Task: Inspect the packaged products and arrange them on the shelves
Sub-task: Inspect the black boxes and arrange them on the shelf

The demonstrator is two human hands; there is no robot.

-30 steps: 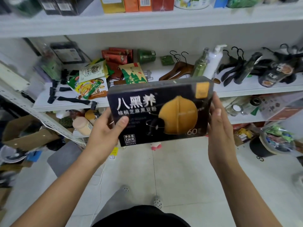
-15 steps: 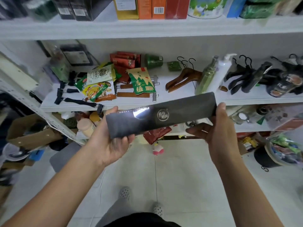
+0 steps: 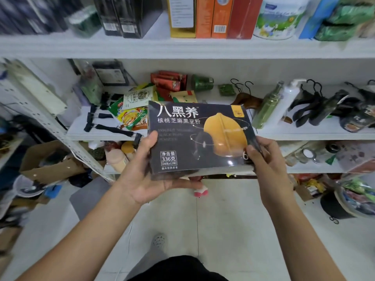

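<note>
A flat black box (image 3: 182,138) with white Chinese lettering and an orange-yellow picture faces me, held in front of the middle shelf (image 3: 304,132). My left hand (image 3: 146,175) cups its lower left corner from below, thumb on the front face. My right hand (image 3: 265,159) grips its lower right edge with curled fingers. The box hides part of the snack packets behind it.
The top shelf (image 3: 182,47) carries upright boxes (image 3: 211,17), black cartons and a white tub (image 3: 280,17). On the middle shelf lie snack packets (image 3: 132,110), hangers (image 3: 312,104), bottles (image 3: 284,102). Cardboard boxes (image 3: 50,169) and clutter stand on the floor left and right.
The box showed its front, then was tipped edge-on, and now shows its front again. It sits further right and my left hand has slid under its bottom.
</note>
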